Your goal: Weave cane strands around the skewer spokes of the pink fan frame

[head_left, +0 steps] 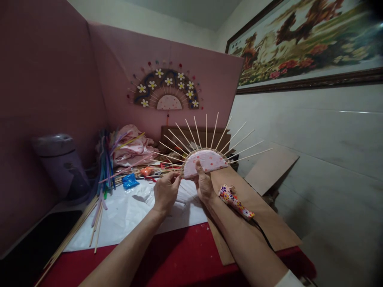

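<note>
A half-round fan frame (214, 161) is held up over the table, its pink spotted padded face towards me. Thin pale sticks fan out from its curved edge, which has a braided-looking brown rim. My right hand (204, 184) grips its lower edge, thumb on the face and fingers hidden behind. At the frame's left corner my left hand (166, 192) is closed in a pinch on the rim. A thin strand seems to hang just below those fingertips; I cannot tell whether they hold it. Beyond, a similar fan (169, 102) with white flowers hangs on the pink partition.
A flower-patterned glue-gun-like tool (235, 201) with a black cord lies on brown cardboard (263, 211) at right. At left are pipe cleaners (106, 159), long sticks (76, 229), a blue packet (129, 181), an orange packet (146, 171), pink cloth (133, 145) and a lilac tumbler (62, 167).
</note>
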`<state>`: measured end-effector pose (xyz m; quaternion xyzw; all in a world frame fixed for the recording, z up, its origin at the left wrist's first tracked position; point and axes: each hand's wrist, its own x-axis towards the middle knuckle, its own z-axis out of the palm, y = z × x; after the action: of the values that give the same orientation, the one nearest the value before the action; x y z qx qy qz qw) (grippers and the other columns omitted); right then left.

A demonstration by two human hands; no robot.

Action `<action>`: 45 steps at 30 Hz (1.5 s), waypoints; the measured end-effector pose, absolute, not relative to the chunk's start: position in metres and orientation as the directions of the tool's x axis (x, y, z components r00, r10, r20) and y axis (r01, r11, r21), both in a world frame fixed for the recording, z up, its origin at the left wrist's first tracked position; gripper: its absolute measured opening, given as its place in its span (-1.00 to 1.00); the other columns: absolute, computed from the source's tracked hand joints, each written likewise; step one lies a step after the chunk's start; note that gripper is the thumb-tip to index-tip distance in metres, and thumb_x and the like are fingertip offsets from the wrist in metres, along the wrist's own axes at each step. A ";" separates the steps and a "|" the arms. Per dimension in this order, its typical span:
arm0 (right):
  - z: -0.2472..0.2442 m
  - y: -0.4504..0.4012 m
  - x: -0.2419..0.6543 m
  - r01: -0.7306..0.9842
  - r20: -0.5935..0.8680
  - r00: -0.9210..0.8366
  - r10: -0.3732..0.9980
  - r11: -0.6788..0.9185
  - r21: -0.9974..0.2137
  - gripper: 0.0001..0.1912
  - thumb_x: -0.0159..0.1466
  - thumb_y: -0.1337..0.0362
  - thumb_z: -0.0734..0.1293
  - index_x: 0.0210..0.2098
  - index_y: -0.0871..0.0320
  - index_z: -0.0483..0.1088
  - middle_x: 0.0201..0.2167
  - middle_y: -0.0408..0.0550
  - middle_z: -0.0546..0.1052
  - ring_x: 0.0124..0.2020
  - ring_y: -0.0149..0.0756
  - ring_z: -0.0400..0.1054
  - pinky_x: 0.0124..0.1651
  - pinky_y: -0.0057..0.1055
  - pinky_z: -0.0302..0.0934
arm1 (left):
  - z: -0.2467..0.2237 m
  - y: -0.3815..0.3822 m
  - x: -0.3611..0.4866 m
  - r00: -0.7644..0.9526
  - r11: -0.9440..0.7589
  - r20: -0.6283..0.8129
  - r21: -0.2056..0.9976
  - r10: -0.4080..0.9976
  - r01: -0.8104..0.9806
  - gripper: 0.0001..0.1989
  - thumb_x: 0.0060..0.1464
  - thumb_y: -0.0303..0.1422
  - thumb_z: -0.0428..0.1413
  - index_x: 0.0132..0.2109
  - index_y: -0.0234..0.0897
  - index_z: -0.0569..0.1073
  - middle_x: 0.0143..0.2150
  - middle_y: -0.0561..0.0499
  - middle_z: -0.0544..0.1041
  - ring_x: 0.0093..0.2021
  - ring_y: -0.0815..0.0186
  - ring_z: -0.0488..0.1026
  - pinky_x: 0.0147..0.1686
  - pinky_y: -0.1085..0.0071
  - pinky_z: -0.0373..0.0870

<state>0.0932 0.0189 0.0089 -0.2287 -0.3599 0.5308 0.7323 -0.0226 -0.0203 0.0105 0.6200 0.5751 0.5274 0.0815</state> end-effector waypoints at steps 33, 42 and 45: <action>0.009 0.017 0.101 -0.697 0.146 -0.255 0.956 -0.077 -0.713 -0.86 0.03 0.27 0.40 -0.45 0.19 0.39 -0.57 -0.19 0.53 -0.54 -0.40 0.39 -0.37 -0.41 0.34 | 0.014 -0.020 -0.034 -0.086 -0.287 0.769 0.337 0.633 0.897 -0.84 0.08 -0.33 0.03 -0.38 -0.23 0.47 -0.43 0.03 0.54 -0.39 0.29 0.45 -0.45 0.44 0.11; 0.012 0.014 0.099 -0.705 0.116 -0.257 0.959 -0.104 -0.701 -0.84 0.01 0.29 0.42 -0.44 0.21 0.38 -0.56 -0.17 0.53 -0.56 -0.41 0.39 -0.46 -0.48 0.31 | 0.017 -0.021 -0.034 -0.104 -0.267 0.742 0.363 0.662 0.892 -0.82 0.09 -0.32 0.01 -0.37 -0.23 0.48 -0.41 0.00 0.54 -0.38 0.29 0.43 -0.43 0.44 0.13; 0.011 0.015 0.098 -0.720 0.114 -0.243 0.963 -0.101 -0.687 -0.84 0.00 0.29 0.43 -0.46 0.20 0.38 -0.58 -0.20 0.51 -0.57 -0.43 0.37 -0.48 -0.49 0.30 | 0.017 -0.021 -0.034 -0.105 -0.253 0.744 0.352 0.660 0.901 -0.82 0.09 -0.32 0.01 -0.37 -0.22 0.48 -0.42 0.00 0.53 -0.39 0.28 0.43 -0.44 0.43 0.11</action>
<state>0.0982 0.0149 0.0115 -0.1868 -0.3259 0.7180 0.5860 -0.0343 -0.0211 0.0174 0.6549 0.5958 0.4447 -0.1358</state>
